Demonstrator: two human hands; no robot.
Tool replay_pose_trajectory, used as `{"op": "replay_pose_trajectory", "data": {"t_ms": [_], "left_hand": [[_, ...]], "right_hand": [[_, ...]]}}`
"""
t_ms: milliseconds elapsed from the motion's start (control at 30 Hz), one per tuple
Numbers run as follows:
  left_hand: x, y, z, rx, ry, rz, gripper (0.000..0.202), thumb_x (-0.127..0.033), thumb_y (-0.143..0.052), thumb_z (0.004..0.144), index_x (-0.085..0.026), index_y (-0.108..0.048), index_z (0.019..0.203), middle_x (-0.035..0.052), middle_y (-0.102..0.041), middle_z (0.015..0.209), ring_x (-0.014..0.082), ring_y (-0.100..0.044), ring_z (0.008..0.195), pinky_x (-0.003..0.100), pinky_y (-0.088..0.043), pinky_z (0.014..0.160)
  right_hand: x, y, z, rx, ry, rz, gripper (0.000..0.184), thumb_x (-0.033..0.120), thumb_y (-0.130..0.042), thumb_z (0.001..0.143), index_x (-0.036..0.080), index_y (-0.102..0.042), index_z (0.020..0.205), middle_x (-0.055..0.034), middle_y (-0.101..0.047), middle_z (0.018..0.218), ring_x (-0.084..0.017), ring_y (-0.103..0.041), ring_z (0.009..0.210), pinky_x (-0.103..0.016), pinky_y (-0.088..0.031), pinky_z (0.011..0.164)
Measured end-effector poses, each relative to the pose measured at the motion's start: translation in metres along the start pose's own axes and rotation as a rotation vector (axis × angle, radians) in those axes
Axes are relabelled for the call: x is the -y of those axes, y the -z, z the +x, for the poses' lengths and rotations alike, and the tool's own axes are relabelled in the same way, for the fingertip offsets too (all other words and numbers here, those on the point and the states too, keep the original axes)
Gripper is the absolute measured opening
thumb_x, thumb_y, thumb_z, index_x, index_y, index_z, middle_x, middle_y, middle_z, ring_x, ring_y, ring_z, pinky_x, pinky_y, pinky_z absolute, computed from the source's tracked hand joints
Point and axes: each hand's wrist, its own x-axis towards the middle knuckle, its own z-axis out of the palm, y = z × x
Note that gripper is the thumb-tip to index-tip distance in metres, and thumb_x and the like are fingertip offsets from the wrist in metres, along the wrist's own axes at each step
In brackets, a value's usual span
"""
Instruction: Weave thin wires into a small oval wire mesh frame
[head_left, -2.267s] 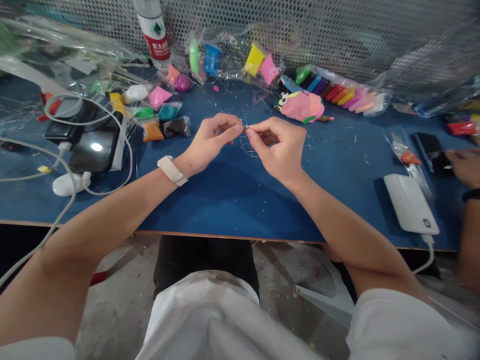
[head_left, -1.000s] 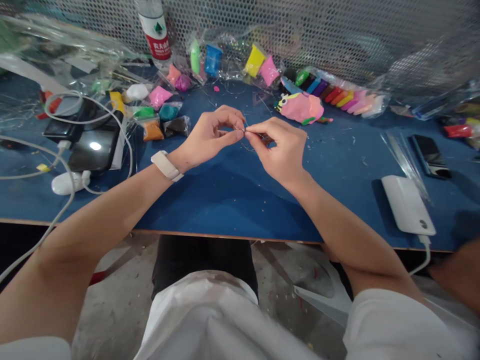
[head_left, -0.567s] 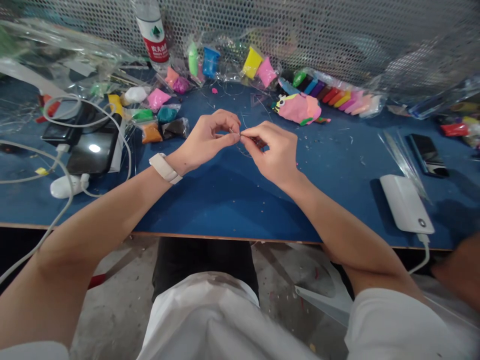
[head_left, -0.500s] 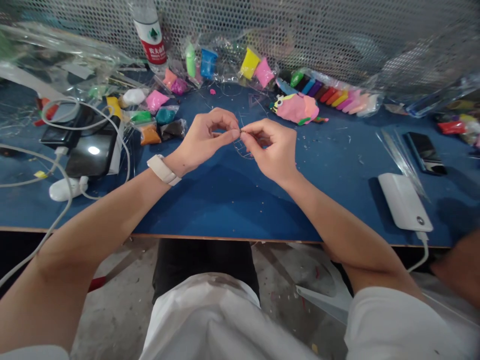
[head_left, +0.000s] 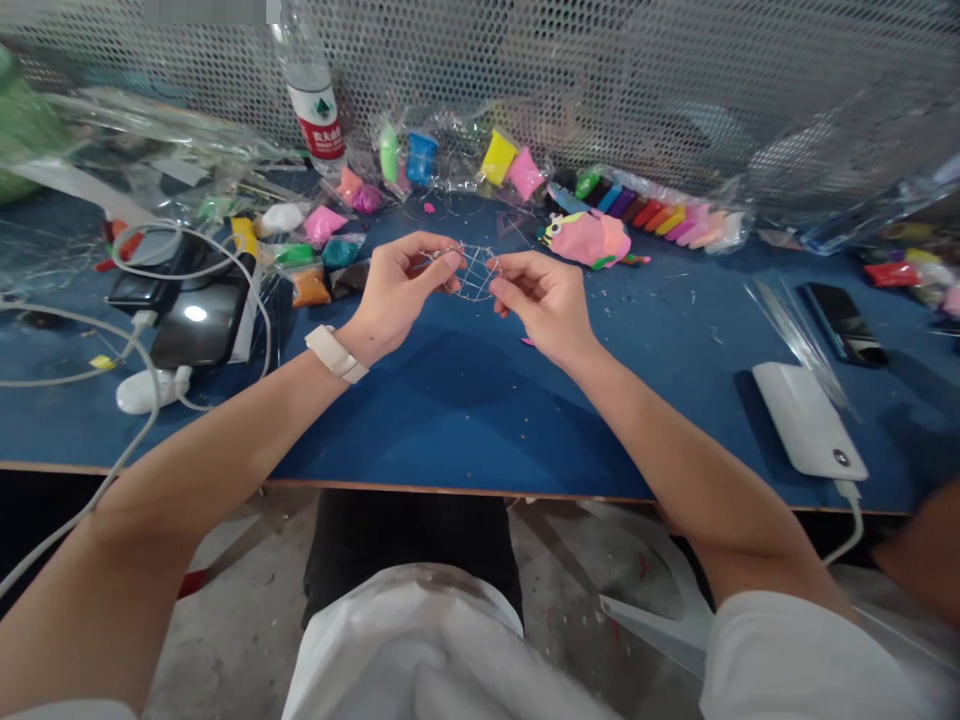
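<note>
Between my hands is a small frame of thin silvery wire (head_left: 475, 274), bent into a rounded mesh with crossing strands. My left hand (head_left: 409, 285) pinches its left side between thumb and fingers. At the opposite side, my right hand (head_left: 544, 300) has thumb and fingertips closed on the wire. The frame is held over the blue table (head_left: 420, 420). Beyond my right hand lies a pink clay figure (head_left: 589, 238) with a white eye and yellow and green parts.
Clay packets (head_left: 421, 160) and a row of coloured clay sticks (head_left: 660, 210) line the back by a water bottle (head_left: 315, 110). Left are a black phone (head_left: 199, 320) and white cables. Right are a white power bank (head_left: 808, 420) and another phone (head_left: 844, 322). Someone's arm (head_left: 922, 550) shows at the right edge.
My fingertips, which met at one spot on the wire, have moved apart to opposite sides of the frame. The mesh now shows between my hands. The view has shifted slightly.
</note>
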Motion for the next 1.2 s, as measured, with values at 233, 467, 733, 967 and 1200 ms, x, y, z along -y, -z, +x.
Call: {"op": "replay_pose_trajectory", "data": {"t_ms": [233,467,733,967,1200], "left_hand": [[-0.01,-0.007,-0.006,0.01,0.154,-0.091,0.025,-0.036,-0.09,0.102,-0.021,-0.072,0.094,0.0034,-0.081,0.095,0.0132,-0.078,0.083,0.025,-0.065,0.076],[-0.009,-0.015,-0.011,-0.063,0.286,-0.184,0.023,-0.027,-0.08,0.106,-0.021,-0.067,0.088,0.0008,-0.077,0.087,0.0125,-0.076,0.078,0.026,-0.063,0.074],[-0.013,-0.02,-0.015,-0.105,0.328,-0.245,0.024,-0.015,-0.077,0.101,-0.02,-0.067,0.08,0.0005,-0.074,0.082,0.0105,-0.071,0.075,0.024,-0.06,0.074],[-0.016,-0.029,-0.021,-0.121,0.307,-0.304,0.018,-0.01,-0.076,0.097,-0.02,-0.068,0.085,0.0001,-0.074,0.085,0.0118,-0.073,0.082,0.027,-0.065,0.083],[-0.01,-0.025,-0.02,-0.035,0.305,-0.244,0.019,-0.018,-0.083,0.096,-0.02,-0.067,0.085,0.0,-0.074,0.084,0.0128,-0.074,0.081,0.029,-0.068,0.085]], "right_hand": [[-0.002,-0.003,0.002,-0.108,0.048,-0.029,0.058,0.08,-0.089,0.091,0.026,-0.083,0.112,-0.0012,-0.078,0.089,-0.019,-0.078,0.076,-0.036,-0.072,0.076],[-0.004,-0.011,-0.003,-0.093,0.035,-0.008,0.058,0.081,-0.086,0.094,0.026,-0.078,0.11,-0.0012,-0.076,0.089,-0.018,-0.077,0.075,-0.035,-0.071,0.075],[-0.008,-0.012,-0.003,-0.108,0.013,-0.049,0.06,0.085,-0.084,0.092,0.028,-0.078,0.11,-0.0011,-0.075,0.086,-0.019,-0.075,0.072,-0.038,-0.071,0.073],[-0.008,-0.011,-0.002,-0.192,0.06,-0.041,0.059,0.086,-0.076,0.098,0.032,-0.075,0.123,-0.003,-0.078,0.098,-0.023,-0.08,0.086,-0.042,-0.075,0.076],[-0.005,-0.01,-0.003,-0.19,0.094,-0.025,0.054,0.082,-0.076,0.101,0.032,-0.077,0.122,-0.0044,-0.08,0.106,-0.024,-0.083,0.098,-0.046,-0.075,0.092]]}}
